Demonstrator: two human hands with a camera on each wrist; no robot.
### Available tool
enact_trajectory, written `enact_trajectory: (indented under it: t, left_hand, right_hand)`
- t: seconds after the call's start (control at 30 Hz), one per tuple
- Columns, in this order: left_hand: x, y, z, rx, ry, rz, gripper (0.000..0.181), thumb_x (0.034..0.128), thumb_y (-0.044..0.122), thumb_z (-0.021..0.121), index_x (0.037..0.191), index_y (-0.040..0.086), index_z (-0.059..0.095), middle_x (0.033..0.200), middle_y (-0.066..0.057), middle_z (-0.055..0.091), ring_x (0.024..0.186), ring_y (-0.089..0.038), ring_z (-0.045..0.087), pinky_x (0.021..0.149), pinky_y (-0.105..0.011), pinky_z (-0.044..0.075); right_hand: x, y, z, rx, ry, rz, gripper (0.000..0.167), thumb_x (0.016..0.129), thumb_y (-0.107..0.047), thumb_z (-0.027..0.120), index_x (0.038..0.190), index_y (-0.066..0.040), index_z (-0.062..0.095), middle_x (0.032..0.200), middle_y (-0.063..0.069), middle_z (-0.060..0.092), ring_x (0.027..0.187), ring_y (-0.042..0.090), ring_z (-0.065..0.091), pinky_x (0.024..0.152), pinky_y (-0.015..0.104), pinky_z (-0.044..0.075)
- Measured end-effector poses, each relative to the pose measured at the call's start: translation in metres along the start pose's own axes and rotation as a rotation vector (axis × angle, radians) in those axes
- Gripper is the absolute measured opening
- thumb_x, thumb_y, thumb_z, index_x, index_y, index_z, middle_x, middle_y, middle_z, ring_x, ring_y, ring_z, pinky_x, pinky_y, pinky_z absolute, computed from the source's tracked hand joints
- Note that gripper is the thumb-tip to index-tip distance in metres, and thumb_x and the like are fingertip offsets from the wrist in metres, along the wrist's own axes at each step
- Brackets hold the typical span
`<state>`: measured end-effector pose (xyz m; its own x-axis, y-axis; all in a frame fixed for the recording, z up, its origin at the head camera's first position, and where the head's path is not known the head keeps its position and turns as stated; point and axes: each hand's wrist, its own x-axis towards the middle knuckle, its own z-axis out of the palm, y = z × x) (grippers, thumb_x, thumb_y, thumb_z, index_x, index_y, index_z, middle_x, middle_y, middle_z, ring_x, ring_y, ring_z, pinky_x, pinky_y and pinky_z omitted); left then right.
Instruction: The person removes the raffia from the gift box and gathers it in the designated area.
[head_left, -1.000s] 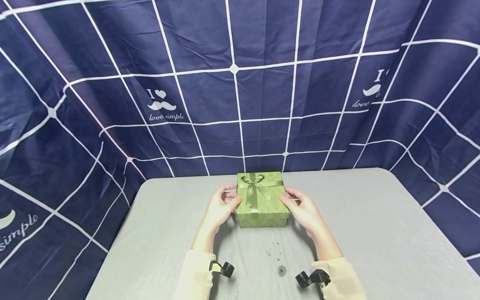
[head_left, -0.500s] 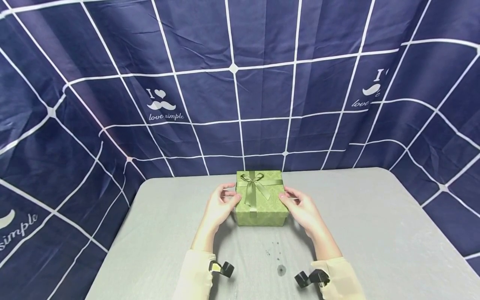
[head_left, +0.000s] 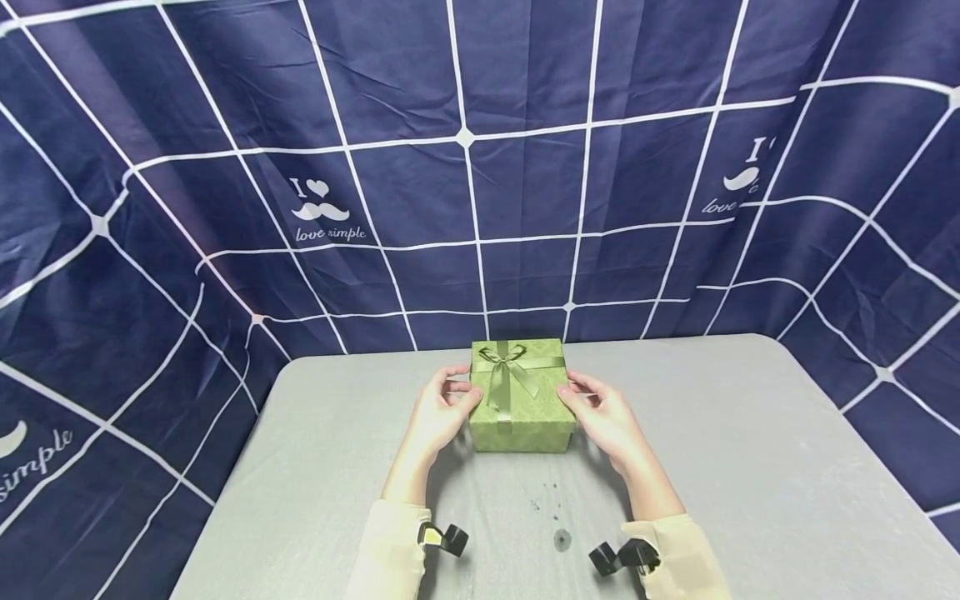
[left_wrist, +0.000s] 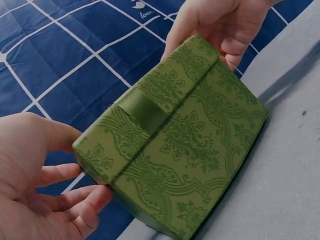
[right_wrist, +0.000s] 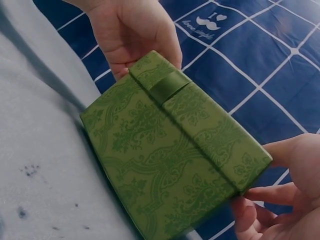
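Note:
A square green gift box (head_left: 528, 437) with a floral pattern stands on the table near its far edge. Its lid (head_left: 536, 396) carries a green ribbon (head_left: 500, 400) tied in a bow. At the left side of the lid my left hand (head_left: 441, 412) grips it, thumb at the top edge and fingers lower on the side. My right hand (head_left: 606, 421) holds the opposite side in the same way. In the left wrist view, fingertips (left_wrist: 102, 192) touch the lid's lower rim. A thin seam separates lid from box body (right_wrist: 135, 155); the inside is hidden.
A grey cloth-covered table (head_left: 337, 433) spreads around the box. Dark stains (head_left: 562, 540) mark the cloth in front. Behind and at both sides hangs a navy curtain (head_left: 532, 192) with white grid lines. Each sleeve bears a small black camera mount (head_left: 453, 540).
The box lid has risen very slightly in the head view, and the box has shifted a little up and left. Both hands keep nearly the same place and hold.

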<state>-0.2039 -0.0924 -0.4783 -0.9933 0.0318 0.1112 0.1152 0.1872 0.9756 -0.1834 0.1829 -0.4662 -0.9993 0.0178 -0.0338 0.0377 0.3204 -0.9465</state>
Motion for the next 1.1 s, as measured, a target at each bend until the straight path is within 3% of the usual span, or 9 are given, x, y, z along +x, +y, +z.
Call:
enact_trajectory:
  t: [0.1, 0.33, 0.5, 0.83, 1.1]
  left_hand:
    - [0.000, 0.002, 0.001, -0.001, -0.013, -0.010, 0.051, 0.0944, 0.012, 0.082, 0.141, 0.001, 0.065, 0.115, -0.021, 0.075, 0.082, -0.016, 0.067, 0.071, -0.030, 0.055]
    - [-0.002, 0.005, 0.008, -0.039, -0.013, -0.136, 0.070, 0.0934, 0.014, 0.082, 0.153, -0.007, 0.051, 0.123, -0.024, 0.071, 0.086, -0.016, 0.070, 0.076, -0.030, 0.056]
    - [-0.003, 0.004, 0.010, -0.035, 0.002, -0.133, 0.069, 0.0928, 0.015, 0.083, 0.152, -0.002, 0.052, 0.121, -0.022, 0.071, 0.086, -0.017, 0.069, 0.072, -0.032, 0.055]
    - [-0.003, 0.001, 0.013, -0.061, 0.028, -0.105, 0.073, 0.0915, 0.012, 0.083, 0.152, 0.001, 0.044, 0.122, -0.022, 0.068, 0.100, -0.028, 0.072, 0.080, -0.036, 0.057]
    - [-0.003, 0.001, 0.011, -0.075, 0.013, -0.108, 0.071, 0.0922, 0.013, 0.084, 0.151, 0.004, 0.045, 0.123, -0.022, 0.068, 0.099, -0.031, 0.073, 0.082, -0.039, 0.059]
  right_hand:
    - [0.000, -0.001, -0.001, -0.008, 0.003, 0.002, 0.056, 0.110, -0.026, 0.068, 0.157, 0.002, 0.055, 0.141, 0.023, 0.065, 0.113, 0.022, 0.064, 0.091, 0.023, 0.051]
    - [-0.002, 0.000, -0.001, -0.026, 0.012, -0.001, 0.056, 0.110, -0.027, 0.068, 0.157, 0.002, 0.055, 0.143, 0.025, 0.064, 0.118, 0.029, 0.067, 0.097, 0.027, 0.051]
    - [-0.003, 0.000, -0.001, -0.031, 0.001, 0.008, 0.057, 0.111, -0.027, 0.066, 0.158, 0.003, 0.053, 0.145, 0.026, 0.062, 0.126, 0.036, 0.066, 0.101, 0.030, 0.050]
    - [-0.003, 0.000, 0.002, -0.022, 0.009, 0.010, 0.058, 0.110, -0.025, 0.067, 0.158, 0.003, 0.052, 0.143, 0.026, 0.061, 0.127, 0.036, 0.063, 0.102, 0.034, 0.049]
    - [-0.003, 0.001, 0.000, 0.010, 0.017, 0.005, 0.056, 0.109, -0.021, 0.069, 0.157, 0.004, 0.054, 0.142, 0.027, 0.062, 0.123, 0.035, 0.065, 0.090, 0.022, 0.053]
